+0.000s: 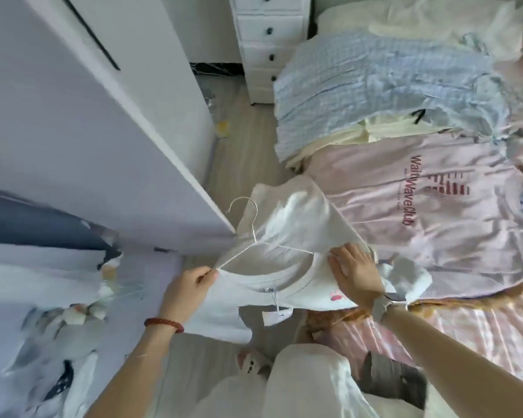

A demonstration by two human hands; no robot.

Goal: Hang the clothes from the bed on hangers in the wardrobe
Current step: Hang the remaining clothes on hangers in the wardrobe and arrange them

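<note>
Pink striped bedding (465,324) carries a pink printed shirt (435,206) and blue checked clothes (375,82) beside a wardrobe door (103,146), while a white T-shirt (290,224) on a white wire hanger (254,233) is held at the bed's edge, left hand (187,285) pinching its shoulder, right hand (357,270) pressing flat, fingers straight.

Pink tee (435,206) on bed reads "Wait Wave Club"; smaller print & white tee's tags unreadable.
</note>
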